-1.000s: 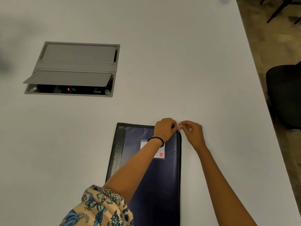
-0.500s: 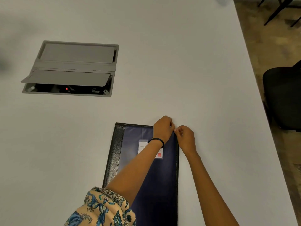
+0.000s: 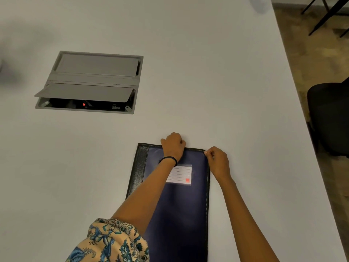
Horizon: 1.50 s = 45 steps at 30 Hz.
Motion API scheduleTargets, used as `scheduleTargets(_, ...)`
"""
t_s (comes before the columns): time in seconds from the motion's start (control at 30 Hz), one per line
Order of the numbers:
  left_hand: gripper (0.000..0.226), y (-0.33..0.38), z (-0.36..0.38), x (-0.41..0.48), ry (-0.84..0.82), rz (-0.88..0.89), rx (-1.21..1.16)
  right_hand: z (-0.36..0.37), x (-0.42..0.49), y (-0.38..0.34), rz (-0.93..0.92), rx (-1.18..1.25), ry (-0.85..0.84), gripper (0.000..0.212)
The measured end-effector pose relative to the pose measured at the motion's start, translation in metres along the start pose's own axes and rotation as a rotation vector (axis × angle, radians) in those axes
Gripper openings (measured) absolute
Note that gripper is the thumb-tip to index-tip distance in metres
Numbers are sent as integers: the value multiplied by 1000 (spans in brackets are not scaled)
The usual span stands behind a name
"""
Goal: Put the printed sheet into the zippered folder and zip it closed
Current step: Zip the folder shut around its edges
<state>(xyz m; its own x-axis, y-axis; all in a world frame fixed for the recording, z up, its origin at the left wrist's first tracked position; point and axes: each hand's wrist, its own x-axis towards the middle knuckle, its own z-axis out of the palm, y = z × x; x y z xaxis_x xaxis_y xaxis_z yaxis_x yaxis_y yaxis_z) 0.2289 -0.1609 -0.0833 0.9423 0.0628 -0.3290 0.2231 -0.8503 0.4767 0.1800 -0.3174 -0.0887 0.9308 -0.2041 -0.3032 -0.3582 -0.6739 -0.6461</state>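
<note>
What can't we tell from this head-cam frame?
Head view only:
- Printed sheet: not visible; the flat cover of the folder would hide it.
- Zipper pull: under the fingertips of the right hand, pinching at the far right corner.
- Folder's near end: cut off by the bottom edge and the sleeve.
- Label writing: too small.
- Fingertips of the left hand: curled over the far edge.

Folder [image 3: 179,214] near end cut off below; label [image 3: 182,174] partly behind left forearm [image 3: 149,193].

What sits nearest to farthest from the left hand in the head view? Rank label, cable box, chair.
1. Label, on the folder, right by the left hand.
2. Cable box, up-left, set in the table.
3. Chair, far right, off the table.
</note>
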Motion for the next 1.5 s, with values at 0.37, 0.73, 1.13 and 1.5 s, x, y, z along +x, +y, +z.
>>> scheduleTargets(0.37,19,-50,-26,4,148,-164,3,0,-2,-1,9,31,6,21)
scheduleTargets(0.73,19,-96,-55,6,188,-291,-66,2,-4,-4,45,52,45,20)
scheduleTargets(1.13,18,-112,-59,-4,221,-366,-205,9,-9,-3,77,82,99,18)
scheduleTargets(1.5,21,-121,-59,-43,234,-213,-285,20,-62,11,122,218,149,19)
